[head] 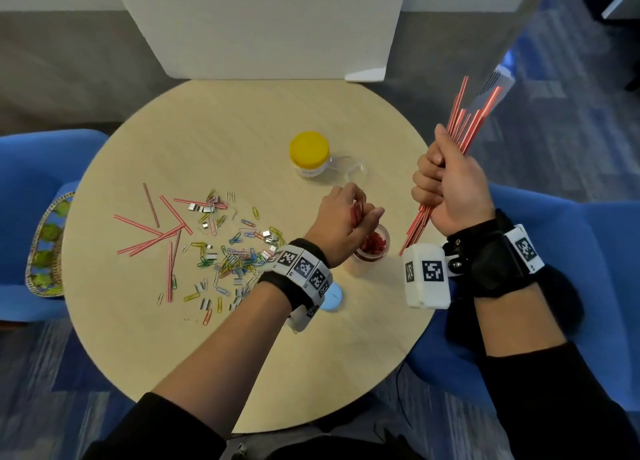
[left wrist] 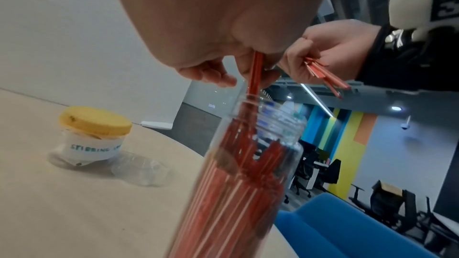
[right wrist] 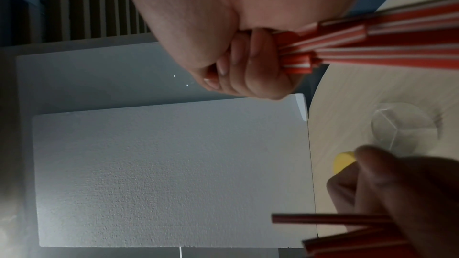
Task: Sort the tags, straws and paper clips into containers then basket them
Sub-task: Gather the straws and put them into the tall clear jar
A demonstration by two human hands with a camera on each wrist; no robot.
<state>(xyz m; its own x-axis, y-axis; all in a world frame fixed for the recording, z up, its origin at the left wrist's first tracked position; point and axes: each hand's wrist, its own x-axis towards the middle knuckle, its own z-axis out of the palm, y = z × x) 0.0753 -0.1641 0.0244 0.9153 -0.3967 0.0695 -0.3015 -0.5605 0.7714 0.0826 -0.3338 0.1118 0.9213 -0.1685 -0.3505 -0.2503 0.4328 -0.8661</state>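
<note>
My left hand (head: 349, 213) hovers over a clear tall jar (head: 372, 250) packed with red-and-white straws. Its fingers pinch a few straws (left wrist: 255, 74) whose lower ends dip into the jar's mouth (left wrist: 270, 105). Off the table's right edge, my right hand (head: 446, 179) grips a bundle of straws (head: 464, 120) in a fist, tilted up and away. More straws (head: 156, 231) lie loose on the left of the round table (head: 242, 130), beside a scatter of coloured paper clips (head: 235, 255) and small silver tags (head: 204, 208).
A jar with a yellow lid (head: 309, 154) stands at mid-table, a clear lid (head: 349, 168) lying by it. A blue lid (head: 332, 296) sits under my left wrist. A woven basket (head: 45, 248) rests on the blue chair at left. A white panel (head: 263, 26) stands behind the table.
</note>
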